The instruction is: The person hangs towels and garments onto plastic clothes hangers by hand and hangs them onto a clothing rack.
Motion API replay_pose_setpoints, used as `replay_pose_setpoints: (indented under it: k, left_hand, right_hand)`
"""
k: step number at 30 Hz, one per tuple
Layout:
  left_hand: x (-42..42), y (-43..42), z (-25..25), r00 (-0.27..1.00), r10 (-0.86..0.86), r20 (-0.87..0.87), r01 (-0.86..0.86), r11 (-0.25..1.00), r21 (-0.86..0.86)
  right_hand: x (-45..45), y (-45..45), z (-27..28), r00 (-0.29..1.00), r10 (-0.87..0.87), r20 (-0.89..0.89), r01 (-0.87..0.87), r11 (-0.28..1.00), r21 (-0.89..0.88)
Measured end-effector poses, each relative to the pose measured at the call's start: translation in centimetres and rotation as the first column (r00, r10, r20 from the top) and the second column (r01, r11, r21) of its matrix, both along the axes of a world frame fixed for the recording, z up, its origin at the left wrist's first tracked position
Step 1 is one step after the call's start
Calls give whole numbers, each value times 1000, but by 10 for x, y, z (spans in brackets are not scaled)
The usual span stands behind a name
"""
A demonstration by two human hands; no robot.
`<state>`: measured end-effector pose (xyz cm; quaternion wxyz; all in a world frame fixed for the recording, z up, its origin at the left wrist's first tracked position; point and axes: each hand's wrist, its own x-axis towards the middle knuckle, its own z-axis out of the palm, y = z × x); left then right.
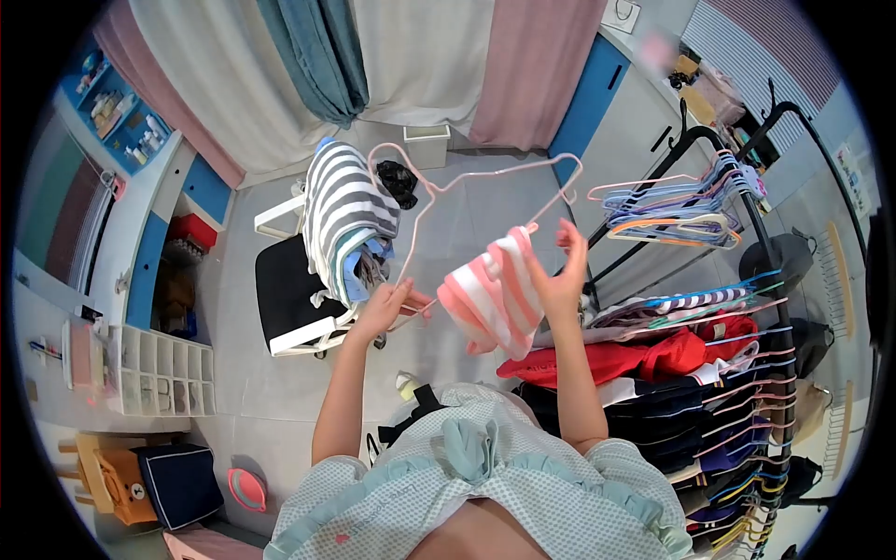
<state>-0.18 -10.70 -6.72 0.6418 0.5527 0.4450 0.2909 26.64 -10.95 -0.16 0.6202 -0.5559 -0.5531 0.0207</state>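
Observation:
A pink hanger (pixel 504 170) is held up in front of me, its hook at the upper left. My left hand (pixel 387 306) is closed on the hanger's lower left part. A pink-and-white striped cloth item (pixel 495 291) hangs on the hanger's bar, folded over toward its right end. Beside the cloth's upper right edge is my right hand (pixel 562 271), fingers apart and raised, the thumb side close to the fabric. Behind the hanger, a pile of striped clothes (pixel 350 210) lies on a black and white chair (pixel 285 294).
At the right stands a black rack (pixel 761 238) with bunched hangers (pixel 677 210) and hanging clothes (pixel 644 411). A white bin (pixel 427 147) and a black bag (pixel 399 184) are behind the chair. A white shelf unit (pixel 163 369) stands left.

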Motion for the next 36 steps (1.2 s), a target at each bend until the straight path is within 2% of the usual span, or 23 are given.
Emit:
replay_pose_setpoints:
  k: [1,2,3,4,7,8,9,10,11,14,15,16,17,18,19,21,22,25,28,29,32,33,36]
  left_hand:
    - [4,-4,5,1000,31,-7,-31,999,10]
    - [9,-6,7,998,61,-14,-61,998,20]
    - [13,-8,6,997,74,-17,-73,997,31]
    - [17,-8,5,996,86,-19,-85,995,44]
    - [29,-10,-2,987,144,-72,-138,986,90]
    - [33,-11,-5,981,168,-98,-157,982,109]
    - [37,-11,-8,982,164,-91,-154,982,113]
    - [41,-10,-11,984,160,-84,-149,982,117]
    - [43,-11,-14,985,154,-77,-144,982,120]
    - [50,-13,-25,954,99,-282,-44,979,197]
    - [55,-16,-26,992,49,-118,2,917,399]
    - [61,-21,-28,995,86,-46,-64,934,352]
    - [67,-26,-29,992,126,25,-128,945,301]
    - [71,-30,-32,981,170,92,-187,951,245]
    - [70,-28,-49,976,164,146,-170,985,29]
    - [69,-28,-66,961,192,198,-148,965,-217]
    - [71,-29,-60,960,190,206,-139,961,-239]
    - [73,-33,-34,952,215,218,-158,955,-253]
    - [70,-36,-20,956,231,178,-210,969,-130]
    - [68,-37,-19,963,221,154,-215,975,-57]
    - [55,-36,-28,998,59,-38,-50,978,204]
    - [62,-39,20,955,-9,-298,-50,981,-190]
    - [47,-35,4,975,-84,-205,62,992,-109]
  right_hand:
    - [5,4,-18,997,27,72,-28,1000,8]
    - [13,5,-31,975,222,2,-214,943,-254]
    - [19,3,-36,917,382,-116,-388,786,-482]
    - [24,2,-39,830,491,-266,-531,545,-649]
    - [29,0,-35,712,582,-393,-595,202,-778]
    - [31,-3,-38,592,501,-631,-781,165,-602]
    - [34,-9,-43,409,406,-817,-912,157,-379]
    - [37,-13,-47,179,305,-935,-976,177,-129]
    - [40,-16,-51,-112,330,-938,-986,79,145]
    - [30,-22,-52,-538,496,-682,-745,99,660]
    - [28,-22,-64,-561,515,-648,-680,160,716]
    - [25,-23,-74,-819,301,-488,-426,248,870]
    - [22,-23,-82,-972,104,-212,-156,393,906]
    - [18,-22,-86,-917,175,-357,-278,359,891]
    - [13,-22,-86,-836,247,-490,-400,335,853]
    - [8,-21,-82,-564,373,-737,-710,236,663]
    - [7,-21,-69,-780,125,-614,-572,257,779]
    - [20,-23,-46,-549,15,-836,-804,264,533]
    - [41,-16,-56,-173,105,-979,-948,253,195]
    - [48,-14,-57,-53,32,-998,-961,270,60]
    - [64,-3,-65,528,156,-835,-812,382,-442]
    - [62,-8,-39,521,291,-803,-830,392,-397]
    - [69,7,-49,636,350,-688,-719,593,-364]
